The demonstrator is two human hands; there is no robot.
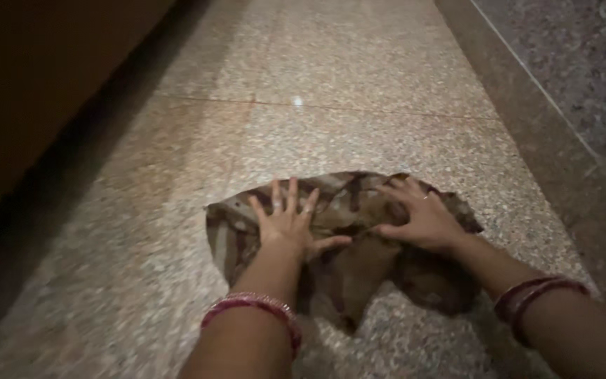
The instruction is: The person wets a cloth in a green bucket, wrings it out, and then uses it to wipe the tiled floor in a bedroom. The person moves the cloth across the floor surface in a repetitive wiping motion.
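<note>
A crumpled brown and tan rag lies spread on the speckled stone floor. My left hand presses flat on the rag's left half, fingers spread apart. My right hand rests on the right half, fingers bent and digging slightly into the cloth. Both wrists wear red bangles. The rag's near edge trails toward me between my forearms.
A dark wooden surface rises along the left side, with deep shadow at its foot. On the right, a raised stone border runs along the floor, with a grainy grey wall beyond it. A light spot reflects on the floor farther ahead.
</note>
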